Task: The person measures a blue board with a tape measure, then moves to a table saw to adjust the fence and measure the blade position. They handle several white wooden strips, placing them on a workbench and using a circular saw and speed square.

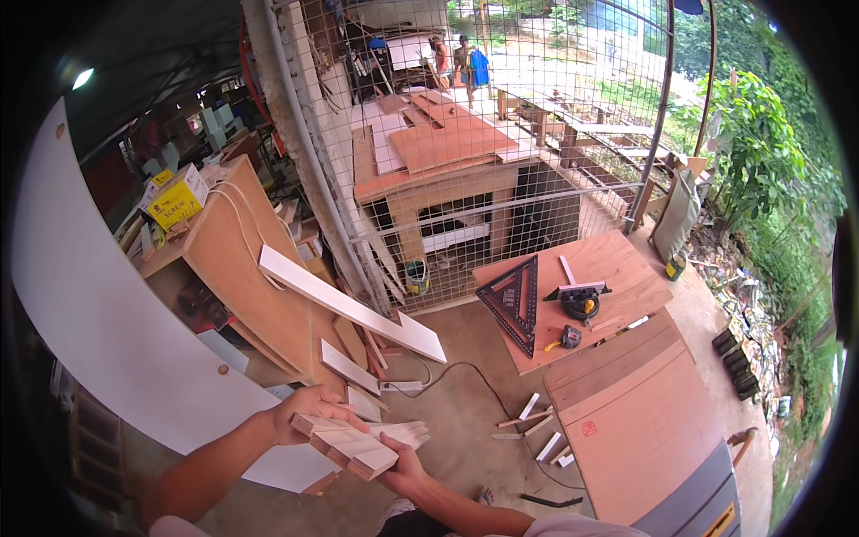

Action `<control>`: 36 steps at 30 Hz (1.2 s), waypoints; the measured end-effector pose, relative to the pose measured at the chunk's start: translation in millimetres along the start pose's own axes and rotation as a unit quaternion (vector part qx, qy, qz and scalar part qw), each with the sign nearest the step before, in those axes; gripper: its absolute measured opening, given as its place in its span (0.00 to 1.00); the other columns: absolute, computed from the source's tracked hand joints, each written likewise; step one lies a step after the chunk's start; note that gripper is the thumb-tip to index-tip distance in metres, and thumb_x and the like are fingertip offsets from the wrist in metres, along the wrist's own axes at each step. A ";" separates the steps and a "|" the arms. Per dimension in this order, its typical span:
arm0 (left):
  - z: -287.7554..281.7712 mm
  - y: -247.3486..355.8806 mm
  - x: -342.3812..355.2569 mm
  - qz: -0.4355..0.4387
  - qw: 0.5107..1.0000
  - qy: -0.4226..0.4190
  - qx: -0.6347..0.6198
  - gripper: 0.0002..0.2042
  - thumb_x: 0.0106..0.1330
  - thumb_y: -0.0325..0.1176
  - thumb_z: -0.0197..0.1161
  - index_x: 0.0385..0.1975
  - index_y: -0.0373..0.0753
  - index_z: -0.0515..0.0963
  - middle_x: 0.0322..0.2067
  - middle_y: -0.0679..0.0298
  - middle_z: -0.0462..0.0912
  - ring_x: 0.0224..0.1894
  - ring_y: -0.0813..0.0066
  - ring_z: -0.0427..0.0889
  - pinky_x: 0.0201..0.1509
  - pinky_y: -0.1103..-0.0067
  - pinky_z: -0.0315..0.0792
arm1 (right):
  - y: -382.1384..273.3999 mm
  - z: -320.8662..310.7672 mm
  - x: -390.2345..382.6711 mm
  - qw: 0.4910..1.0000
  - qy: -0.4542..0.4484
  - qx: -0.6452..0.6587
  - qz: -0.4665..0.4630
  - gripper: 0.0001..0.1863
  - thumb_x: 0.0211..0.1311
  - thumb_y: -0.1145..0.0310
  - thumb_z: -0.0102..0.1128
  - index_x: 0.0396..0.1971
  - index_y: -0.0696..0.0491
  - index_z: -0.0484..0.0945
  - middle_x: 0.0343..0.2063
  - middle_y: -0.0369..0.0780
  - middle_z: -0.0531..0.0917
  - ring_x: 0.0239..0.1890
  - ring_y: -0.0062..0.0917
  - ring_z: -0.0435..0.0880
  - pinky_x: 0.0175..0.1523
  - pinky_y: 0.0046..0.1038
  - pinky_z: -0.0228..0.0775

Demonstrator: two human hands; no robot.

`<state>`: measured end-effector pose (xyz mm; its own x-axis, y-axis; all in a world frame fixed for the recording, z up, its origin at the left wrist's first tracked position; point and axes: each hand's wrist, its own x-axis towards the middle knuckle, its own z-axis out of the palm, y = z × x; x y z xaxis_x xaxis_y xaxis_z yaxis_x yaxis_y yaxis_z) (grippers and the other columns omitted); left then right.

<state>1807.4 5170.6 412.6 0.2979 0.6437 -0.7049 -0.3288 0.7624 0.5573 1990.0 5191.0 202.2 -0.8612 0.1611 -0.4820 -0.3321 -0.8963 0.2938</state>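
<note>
Low in the view, a bundle of several short wooden strips (358, 445) is held up in front of me, their cut ends toward me. My left hand (309, 410) is closed round the left side of the bundle, fingers over its top. My right hand (404, 467) grips the right side, thumb on the upper face. Part of each hand's fingers is hidden behind the wood. Just left of and under the bundle is a large white board (161, 358) with small round holes.
A plywood table (617, 268) at right bears a black triangle square (514, 304), a tape measure (570, 336) and a mitre gauge (580, 302). Nearer lies a plywood panel (626, 430). White offcuts and a cord (488, 385) lie on the floor. A wire mesh fence (501, 161) stands beyond.
</note>
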 end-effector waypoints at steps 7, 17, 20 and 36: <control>9.0 -84.8 62.9 0.597 0.792 0.129 0.010 0.49 0.67 0.80 0.37 0.64 0.34 0.68 0.65 0.50 0.71 0.70 0.55 0.68 0.75 0.60 0.58 | -19.6 10.7 14.4 0.998 -0.027 0.044 -0.026 0.21 0.75 0.63 0.61 0.60 0.58 0.73 0.54 0.45 0.84 0.56 0.38 0.84 0.64 0.40 0.78; -8.2 -66.9 85.0 0.586 0.627 0.374 0.351 0.54 0.43 0.39 0.83 0.71 0.32 0.56 0.68 0.47 0.64 0.66 0.57 0.71 0.65 0.61 0.72 | -29.2 31.5 58.3 0.991 -0.122 -0.037 0.043 0.21 0.71 0.54 0.68 0.52 0.54 0.78 0.40 0.39 0.84 0.40 0.24 0.85 0.46 0.27 0.84; -76.9 -101.9 96.1 0.412 0.785 0.329 0.326 0.48 0.46 0.37 0.79 0.69 0.32 0.61 0.65 0.49 0.67 0.65 0.57 0.72 0.65 0.63 0.72 | -18.7 52.7 43.6 0.995 -0.025 -0.039 0.091 0.30 0.65 0.44 0.71 0.49 0.56 0.75 0.35 0.37 0.77 0.34 0.24 0.79 0.42 0.27 0.80; -96.2 -41.8 160.3 0.660 0.568 0.407 0.276 0.58 0.39 0.65 0.82 0.68 0.34 0.65 0.65 0.50 0.70 0.66 0.53 0.73 0.71 0.58 0.67 | -88.4 117.4 111.4 0.385 -0.210 -0.823 -0.360 0.55 0.47 0.52 0.76 0.72 0.57 0.54 0.65 0.56 0.66 0.70 0.53 0.66 0.75 0.47 0.57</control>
<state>1782.8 5235.6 234.1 -0.4684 0.6065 0.6425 0.6142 -0.2991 0.7302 1878.2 5336.6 219.4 -0.8753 0.3550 0.3283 -0.1466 0.4522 -0.8798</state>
